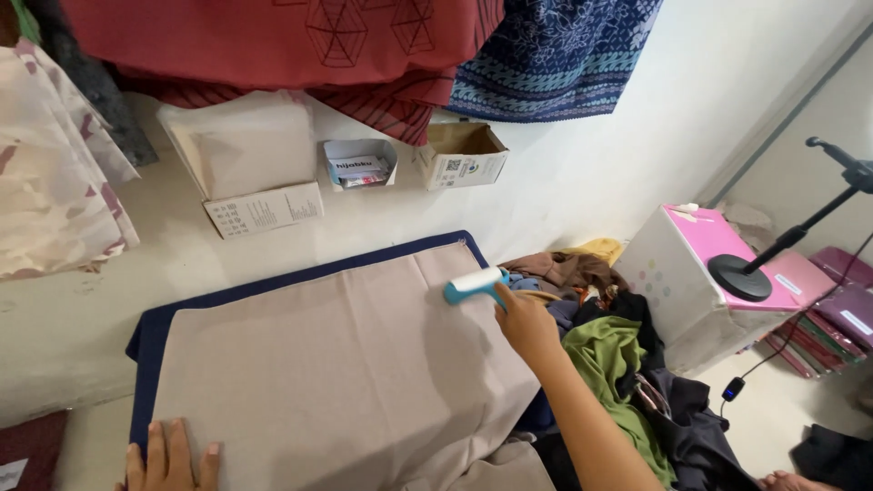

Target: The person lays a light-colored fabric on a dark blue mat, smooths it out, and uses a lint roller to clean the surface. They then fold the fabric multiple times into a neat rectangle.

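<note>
A beige cloth (336, 364) lies spread flat over a dark blue mat (155, 327). My right hand (526, 323) grips the blue handle of a lint roller (475, 284), whose white roll rests on the cloth near its far right corner. My left hand (171, 459) lies flat with fingers apart on the near left edge of the cloth, holding nothing.
A heap of clothes (618, 364) in brown, green and black lies right of the mat. A white and pink box (700, 273) carries a black stand base (738, 275). Open cardboard boxes (459, 155) sit along the wall; fabrics (273, 45) hang above.
</note>
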